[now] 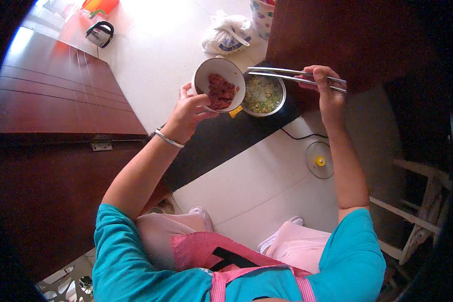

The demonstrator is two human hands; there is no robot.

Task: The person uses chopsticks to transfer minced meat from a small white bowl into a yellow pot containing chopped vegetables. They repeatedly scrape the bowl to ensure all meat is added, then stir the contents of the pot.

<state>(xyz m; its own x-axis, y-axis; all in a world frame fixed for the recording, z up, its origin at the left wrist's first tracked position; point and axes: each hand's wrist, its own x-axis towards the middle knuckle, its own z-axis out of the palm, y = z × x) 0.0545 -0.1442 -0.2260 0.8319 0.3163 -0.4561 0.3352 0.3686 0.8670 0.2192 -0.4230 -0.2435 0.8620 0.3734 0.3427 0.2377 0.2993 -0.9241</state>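
My left hand [193,105] grips a white bowl [238,75] by its rim and side, tilted so its inside faces me. Chopped raw red meat [221,91] lies in the bowl. To the right is a round pot [284,99] of soup [263,96] with green and orange bits, its yellow handle [235,111] at the lower left. The bowl's right edge overlaps the pot's left rim in view. Long metal chopsticks [287,72] are held in my right hand [322,81], their tips above the pot's far rim, with nothing seen between them.
A glass lid [320,161] with a yellow knob and a dark cord [302,136] lie on the tiled floor. Dark red wooden doors [60,94] flank both sides. Beyond are a plastic bag [226,36], a patterned bin [262,19] and a kettle [100,34]. A wooden frame [419,211] stands right.
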